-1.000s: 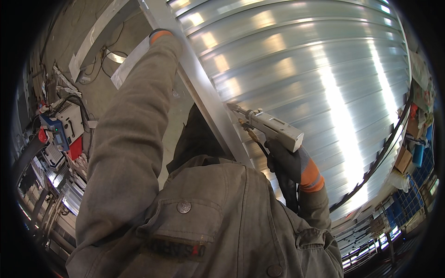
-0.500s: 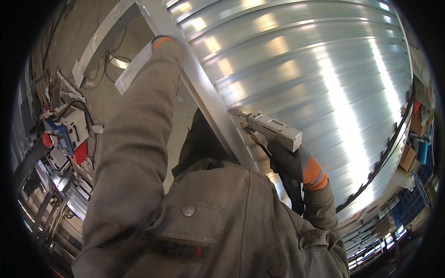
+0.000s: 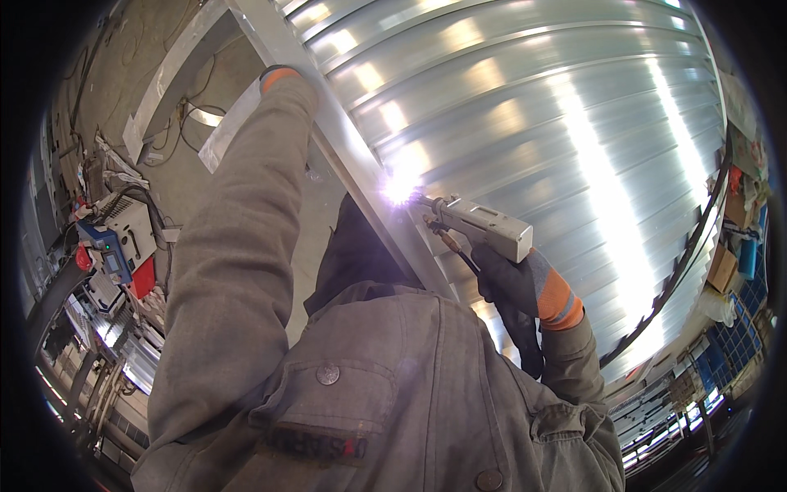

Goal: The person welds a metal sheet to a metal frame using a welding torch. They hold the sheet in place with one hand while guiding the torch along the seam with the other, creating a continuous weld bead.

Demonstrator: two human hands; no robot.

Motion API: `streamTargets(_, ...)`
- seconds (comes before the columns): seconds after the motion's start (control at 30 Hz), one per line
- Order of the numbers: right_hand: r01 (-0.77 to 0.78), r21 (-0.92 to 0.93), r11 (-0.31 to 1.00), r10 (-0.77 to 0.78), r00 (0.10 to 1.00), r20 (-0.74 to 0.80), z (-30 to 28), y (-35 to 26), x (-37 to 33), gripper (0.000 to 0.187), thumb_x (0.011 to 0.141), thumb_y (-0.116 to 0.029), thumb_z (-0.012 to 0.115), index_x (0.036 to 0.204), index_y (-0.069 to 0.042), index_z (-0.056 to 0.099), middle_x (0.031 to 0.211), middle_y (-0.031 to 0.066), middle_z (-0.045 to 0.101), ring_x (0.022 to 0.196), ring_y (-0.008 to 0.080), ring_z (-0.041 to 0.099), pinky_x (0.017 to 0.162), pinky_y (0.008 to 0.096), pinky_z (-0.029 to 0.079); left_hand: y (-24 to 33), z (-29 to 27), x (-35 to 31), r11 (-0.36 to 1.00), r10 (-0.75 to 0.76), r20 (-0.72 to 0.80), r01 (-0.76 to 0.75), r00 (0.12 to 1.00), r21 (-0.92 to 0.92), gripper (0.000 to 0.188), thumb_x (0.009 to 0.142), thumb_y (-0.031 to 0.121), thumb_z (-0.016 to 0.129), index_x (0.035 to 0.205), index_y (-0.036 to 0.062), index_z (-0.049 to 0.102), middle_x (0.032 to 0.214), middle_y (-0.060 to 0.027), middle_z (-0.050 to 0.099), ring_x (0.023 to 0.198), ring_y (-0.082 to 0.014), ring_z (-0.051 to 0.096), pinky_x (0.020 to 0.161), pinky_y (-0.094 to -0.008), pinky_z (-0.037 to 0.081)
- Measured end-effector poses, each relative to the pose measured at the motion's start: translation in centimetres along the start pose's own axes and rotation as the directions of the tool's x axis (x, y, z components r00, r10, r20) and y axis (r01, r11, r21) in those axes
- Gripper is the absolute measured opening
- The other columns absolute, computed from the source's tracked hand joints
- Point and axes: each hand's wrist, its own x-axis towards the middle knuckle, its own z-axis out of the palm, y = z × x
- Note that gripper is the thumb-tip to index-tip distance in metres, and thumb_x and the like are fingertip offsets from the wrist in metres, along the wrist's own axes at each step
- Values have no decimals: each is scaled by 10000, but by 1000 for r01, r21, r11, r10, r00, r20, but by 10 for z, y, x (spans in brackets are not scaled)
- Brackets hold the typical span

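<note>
My right hand (image 3: pixel 510 277), in a dark glove with an orange and grey cuff, is closed round the handle of a boxy metal welding torch (image 3: pixel 482 227). At its nozzle burns a glaring white-violet arc (image 3: pixel 400 188), where a flat metal frame bar (image 3: pixel 348 135) meets a shiny ribbed metal panel (image 3: pixel 525 168). The glare hides the spot under the nozzle. My left hand (image 3: pixel 279 75) reaches up to the bar farther along; only its orange cuff and dark glove edge show, its fingers hidden past the sleeve.
A dark hose (image 3: pixel 525 340) hangs below the torch. To the left, metal strips (image 3: pixel 182 70) stick out over a floor with loose cables. A blue and white machine (image 3: pixel 115 246) stands there beside a red piece (image 3: pixel 143 279). Boxes and a blue mesh rack (image 3: pixel 742 340) line the right.
A bright arc has lit at the torch nozzle, with a violet glow over the bar. The torch and both arms have hardly moved; the view has shifted slightly.
</note>
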Motion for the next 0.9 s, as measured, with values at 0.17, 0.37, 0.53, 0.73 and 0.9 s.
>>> streamTargets(0.17,-4,-16,1000,4,1000,11,0,1,-1,409,1138,-317,724,1368,14,658,848,34,692,716,120,700,603,301,570,10,5,5,999,0,-5,0,1000,-48,484,1054,491,657,1415,206,808,1494,-53,776,1362,-279,742,1145,-418,574)
streamTargets(0.37,-13,-80,997,14,1000,12,-2,-2,-7,434,1140,-374,724,1347,4,673,831,31,692,706,119,693,598,307,555,13,1,2,997,12,-2,-12,1000,-72,484,1056,489,656,1420,206,805,1497,-54,774,1365,-279,740,1148,-418,571)
streamTargets(0.53,-36,-103,994,37,999,9,-5,2,-11,431,1146,-388,712,1331,0,678,817,36,694,701,127,694,600,317,556,14,-1,2,997,17,-1,-17,1000,-81,485,1058,488,655,1424,206,802,1499,-55,773,1368,-279,738,1151,-418,569)
streamTargets(0.73,-50,-69,996,52,998,30,-7,4,-15,418,1164,-393,693,1310,-1,682,828,54,713,709,140,707,609,325,578,16,-2,1,996,19,1,-19,1000,-89,486,1060,486,654,1429,205,799,1502,-55,771,1371,-279,736,1154,-418,566)
streamTargets(0.9,-65,-104,992,66,998,11,-5,1,-20,430,1167,-409,693,1300,-1,682,831,59,711,715,144,710,614,331,583,17,-1,4,995,20,1,-20,1000,-94,486,1062,485,653,1433,205,796,1505,-56,769,1373,-279,734,1157,-418,564)
